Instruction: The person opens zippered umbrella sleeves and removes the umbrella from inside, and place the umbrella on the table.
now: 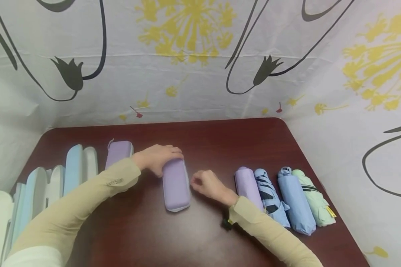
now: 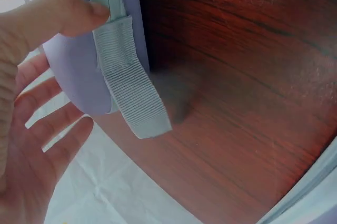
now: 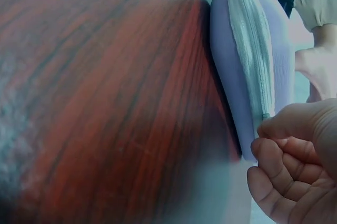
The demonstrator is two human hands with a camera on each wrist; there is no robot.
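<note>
A purple zip case [image 1: 176,187] lies on the table in front of me, its length running away from me. My left hand [image 1: 158,157] grips its far end, thumb on the zip side and the other fingers across the opposite face. A ribbed pale-grey tab [image 2: 131,87] sticks out from that end in the left wrist view. My right hand [image 1: 212,187] is at the case's right side. In the right wrist view, its thumb and forefinger pinch at the pale zip [image 3: 255,50], where the small zip pull is mostly hidden by the fingertips. The zip looks closed along the visible stretch.
A second purple case [image 1: 118,152] lies beyond my left forearm. Light blue cases [image 1: 74,163] and whitish cases [image 1: 90,163] stand in a row at the left. Several folded umbrellas [image 1: 295,204] lie side by side at the right. Patterned cloth [image 1: 194,85] surrounds the dark red table [image 1: 220,137].
</note>
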